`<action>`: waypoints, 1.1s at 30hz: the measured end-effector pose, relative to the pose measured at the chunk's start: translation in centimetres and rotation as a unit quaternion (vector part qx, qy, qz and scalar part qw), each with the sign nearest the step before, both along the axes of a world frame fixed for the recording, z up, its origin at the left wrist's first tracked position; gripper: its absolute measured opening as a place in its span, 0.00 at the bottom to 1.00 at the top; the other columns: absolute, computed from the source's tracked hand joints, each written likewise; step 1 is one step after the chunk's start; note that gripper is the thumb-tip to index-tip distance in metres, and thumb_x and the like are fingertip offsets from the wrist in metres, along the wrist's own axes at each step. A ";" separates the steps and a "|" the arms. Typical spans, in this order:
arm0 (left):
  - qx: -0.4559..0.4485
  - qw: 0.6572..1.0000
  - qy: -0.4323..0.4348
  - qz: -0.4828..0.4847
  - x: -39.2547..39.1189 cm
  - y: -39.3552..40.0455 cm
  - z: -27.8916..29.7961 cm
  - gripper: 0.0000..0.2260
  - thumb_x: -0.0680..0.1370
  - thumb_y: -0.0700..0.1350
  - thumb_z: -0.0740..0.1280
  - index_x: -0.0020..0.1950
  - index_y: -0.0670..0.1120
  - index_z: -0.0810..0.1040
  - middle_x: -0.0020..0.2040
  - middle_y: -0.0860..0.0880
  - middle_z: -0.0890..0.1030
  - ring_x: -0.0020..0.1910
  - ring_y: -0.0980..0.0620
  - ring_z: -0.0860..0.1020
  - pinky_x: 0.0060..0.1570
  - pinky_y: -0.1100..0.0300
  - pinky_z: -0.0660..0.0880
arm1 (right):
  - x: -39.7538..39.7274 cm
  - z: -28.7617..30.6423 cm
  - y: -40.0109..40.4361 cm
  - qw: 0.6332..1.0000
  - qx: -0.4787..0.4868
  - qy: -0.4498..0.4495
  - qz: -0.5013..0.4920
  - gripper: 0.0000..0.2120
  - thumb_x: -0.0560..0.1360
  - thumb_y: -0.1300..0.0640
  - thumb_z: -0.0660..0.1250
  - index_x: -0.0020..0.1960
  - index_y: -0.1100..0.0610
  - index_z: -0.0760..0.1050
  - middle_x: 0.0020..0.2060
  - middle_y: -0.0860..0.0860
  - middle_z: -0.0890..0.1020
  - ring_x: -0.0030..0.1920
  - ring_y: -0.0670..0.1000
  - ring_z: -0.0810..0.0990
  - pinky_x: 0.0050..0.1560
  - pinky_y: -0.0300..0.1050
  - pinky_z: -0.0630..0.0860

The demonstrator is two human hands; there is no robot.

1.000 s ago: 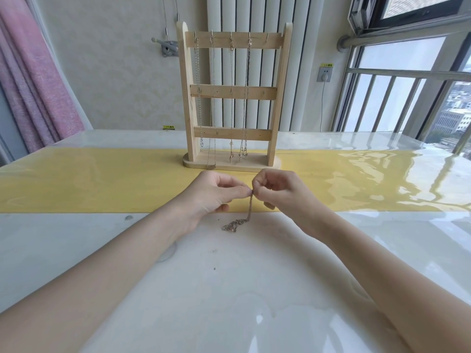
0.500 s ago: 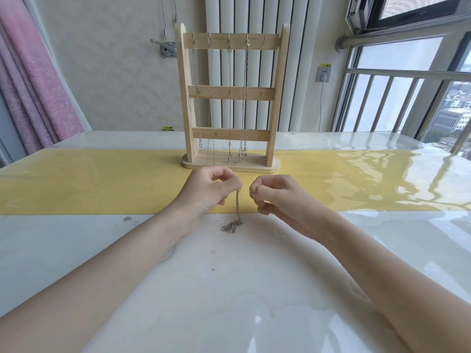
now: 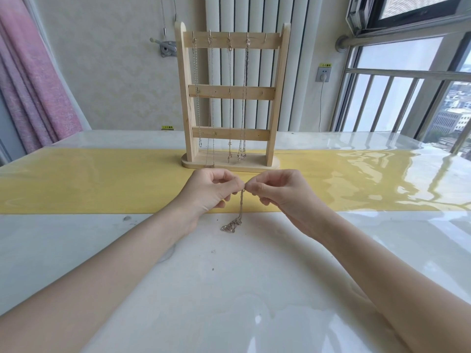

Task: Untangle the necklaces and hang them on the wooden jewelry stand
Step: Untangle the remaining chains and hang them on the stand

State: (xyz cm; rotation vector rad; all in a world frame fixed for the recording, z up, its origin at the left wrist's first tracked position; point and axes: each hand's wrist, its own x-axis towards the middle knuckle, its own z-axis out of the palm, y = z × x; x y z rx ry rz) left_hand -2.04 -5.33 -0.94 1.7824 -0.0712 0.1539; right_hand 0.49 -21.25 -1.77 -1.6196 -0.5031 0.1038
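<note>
Necklace chain (image 3: 240,205) hangs from the meeting fingertips of both hands, its lower end lying in a small tangled heap on the white bench (image 3: 229,289). Left hand (image 3: 211,189) and right hand (image 3: 277,192) each pinch the chain's top end, fingers curled, just in front of the wooden jewelry stand (image 3: 230,98). That stand sits on the yellow runner (image 3: 102,182), with four necklaces (image 3: 229,98) hanging from its top rail.
</note>
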 end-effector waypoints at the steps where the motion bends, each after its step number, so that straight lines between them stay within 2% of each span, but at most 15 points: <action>1: 0.011 1.000 -0.006 -0.001 0.0 -0.1 0.0 0.04 0.73 0.40 0.69 0.38 0.45 0.78 0.30 0.54 0.74 0.29 0.57 0.69 0.31 0.66 0.70 | 0.0 0.0 0.0 1.000 -0.013 -0.008 -0.004 0.07 0.72 0.64 0.70 0.36 0.58 0.79 0.31 0.51 0.76 0.31 0.48 0.67 0.35 0.38 0.66; 6: 0.076 0.996 -0.036 -0.035 -0.2 -0.4 -0.1 0.08 0.73 0.38 0.66 0.34 0.46 0.76 0.21 0.57 0.72 0.23 0.61 0.68 0.28 0.69 0.68 | -0.1 -0.1 0.1 0.998 -0.043 0.020 0.034 0.09 0.75 0.66 0.65 0.36 0.61 0.74 0.28 0.48 0.71 0.30 0.46 0.67 0.34 0.38 0.66; 9: 0.098 0.992 -0.050 -0.056 -0.2 -0.5 0.1 0.10 0.74 0.36 0.65 0.33 0.46 0.75 0.20 0.57 0.71 0.23 0.60 0.67 0.28 0.70 0.67 | 0.0 0.0 0.0 0.995 -0.039 0.053 0.074 0.08 0.75 0.68 0.62 0.38 0.62 0.72 0.27 0.49 0.69 0.31 0.46 0.66 0.33 0.37 0.66; 14: -0.034 0.995 0.023 -0.087 0.0 0.3 0.1 0.10 0.74 0.41 0.66 0.33 0.46 0.73 0.28 0.52 0.71 0.26 0.59 0.69 0.29 0.69 0.68 | 0.7 0.3 -0.8 0.992 0.036 0.096 0.074 0.08 0.74 0.68 0.61 0.39 0.59 0.68 0.26 0.48 0.69 0.32 0.46 0.69 0.33 0.36 0.66; 18: -0.021 0.996 -0.045 -0.069 0.0 0.1 0.2 0.06 0.74 0.37 0.68 0.38 0.46 0.76 0.31 0.54 0.77 0.30 0.60 0.74 0.32 0.68 0.71 | 0.8 0.2 -0.8 0.995 0.015 0.073 0.071 0.07 0.75 0.68 0.61 0.39 0.60 0.69 0.27 0.49 0.68 0.31 0.45 0.68 0.33 0.36 0.65; 21: 0.012 0.990 -0.102 -0.093 -0.1 -0.1 0.5 0.07 0.73 0.35 0.69 0.43 0.46 0.76 0.37 0.52 0.78 0.35 0.59 0.74 0.33 0.69 0.72 | 0.6 0.1 -0.5 0.995 0.003 0.069 0.077 0.11 0.75 0.67 0.61 0.35 0.58 0.68 0.28 0.50 0.67 0.30 0.45 0.66 0.32 0.37 0.64; 23: 0.041 0.986 -0.122 -0.104 -0.3 -0.1 0.5 0.08 0.72 0.34 0.69 0.44 0.46 0.75 0.39 0.51 0.78 0.36 0.59 0.74 0.35 0.70 0.71 | 0.7 0.1 -0.5 0.995 0.001 0.074 0.074 0.12 0.74 0.67 0.62 0.34 0.58 0.68 0.27 0.49 0.67 0.30 0.46 0.66 0.33 0.38 0.65; 28: 0.108 0.978 -0.136 -0.116 -0.2 -0.1 0.3 0.11 0.71 0.36 0.71 0.45 0.49 0.73 0.38 0.53 0.78 0.36 0.58 0.72 0.40 0.67 0.71 | 0.7 -0.2 -0.5 0.992 -0.017 0.086 0.091 0.04 0.65 0.63 0.62 0.34 0.58 0.67 0.29 0.49 0.67 0.30 0.46 0.66 0.33 0.39 0.65; 30: 0.138 0.973 -0.141 -0.119 -0.1 -0.1 0.2 0.13 0.69 0.38 0.72 0.45 0.51 0.72 0.36 0.55 0.78 0.34 0.58 0.71 0.37 0.67 0.71 | 0.7 -0.2 -0.4 0.991 -0.023 0.090 0.099 0.04 0.66 0.63 0.61 0.34 0.58 0.67 0.30 0.50 0.68 0.30 0.47 0.66 0.33 0.39 0.65; 33: 0.196 0.959 -0.173 -0.112 -0.4 -0.4 -0.1 0.15 0.69 0.37 0.71 0.47 0.51 0.69 0.34 0.55 0.77 0.33 0.59 0.70 0.35 0.67 0.70 | 0.7 0.0 -0.5 0.989 -0.021 0.102 0.108 0.07 0.71 0.65 0.58 0.36 0.58 0.66 0.27 0.48 0.70 0.30 0.48 0.66 0.32 0.39 0.65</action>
